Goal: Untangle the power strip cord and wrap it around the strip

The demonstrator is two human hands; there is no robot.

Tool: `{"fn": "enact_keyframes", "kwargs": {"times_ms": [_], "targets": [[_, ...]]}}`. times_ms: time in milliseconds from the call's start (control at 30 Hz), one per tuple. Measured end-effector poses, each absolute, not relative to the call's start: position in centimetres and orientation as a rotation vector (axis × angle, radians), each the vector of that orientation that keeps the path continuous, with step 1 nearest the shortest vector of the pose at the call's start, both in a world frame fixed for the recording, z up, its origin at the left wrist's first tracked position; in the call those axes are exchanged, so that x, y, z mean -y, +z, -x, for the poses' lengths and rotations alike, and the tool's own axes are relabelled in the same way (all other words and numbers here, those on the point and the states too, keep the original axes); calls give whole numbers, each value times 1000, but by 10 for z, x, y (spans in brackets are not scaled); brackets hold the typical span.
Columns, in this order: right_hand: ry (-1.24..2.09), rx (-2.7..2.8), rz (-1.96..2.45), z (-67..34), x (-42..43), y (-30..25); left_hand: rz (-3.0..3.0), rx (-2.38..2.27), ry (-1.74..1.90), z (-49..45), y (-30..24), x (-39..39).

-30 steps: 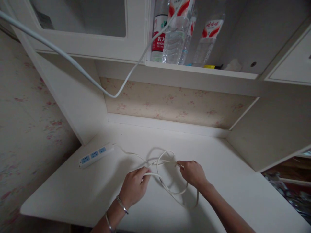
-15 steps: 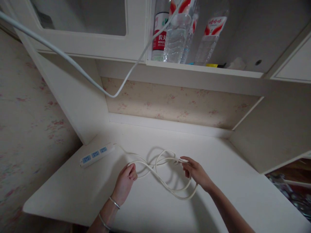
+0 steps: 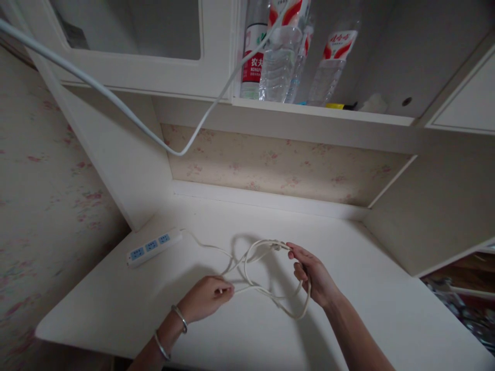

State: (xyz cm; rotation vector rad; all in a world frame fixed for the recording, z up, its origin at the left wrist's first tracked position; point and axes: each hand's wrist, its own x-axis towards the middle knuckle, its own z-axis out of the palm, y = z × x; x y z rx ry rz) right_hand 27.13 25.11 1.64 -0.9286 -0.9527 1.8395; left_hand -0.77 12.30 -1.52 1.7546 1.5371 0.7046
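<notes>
A long white power cord (image 3: 253, 282) lies in loose loops between my hands above the white desk. My left hand (image 3: 209, 296) is closed in a pinch on one run of it, low and left of the loops. Toward the right end, my right hand (image 3: 311, 270) grips the gathered loops, with part of the cord hanging below its fingers. A plug-like end shows by the right fingertips, too small to make out well. The cord runs back to a white power strip (image 3: 153, 248) with blue socket panels, resting on the desk at the left.
Above the desk, an open shelf (image 3: 328, 114) holds several plastic bottles (image 3: 280, 62). A thick white cable (image 3: 127, 109) hangs across the upper left, near my view. Side panels (image 3: 444, 206) and a floral wall (image 3: 46, 206) bound the desk (image 3: 116, 309).
My left hand has moved right and slightly down and turned its palm inward, drawing its run of cord closer. The right hand has rotated a little, keeping the loops. The power strip has stayed put.
</notes>
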Motion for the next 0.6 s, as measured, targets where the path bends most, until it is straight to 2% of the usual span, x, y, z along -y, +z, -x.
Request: {"fn": "enact_keyframes", "kwargs": {"times_ms": [100, 333, 600], "targets": [[1942, 769, 858, -264, -251, 19, -2037, -1701, 690, -17, -8, -120], [2062, 612, 713, -251, -250, 21, -2525, -1656, 573, -75, -12, -126], [1921, 805, 840, -258, -254, 21, -2627, -1543, 381, -71, -27, -150]]}}
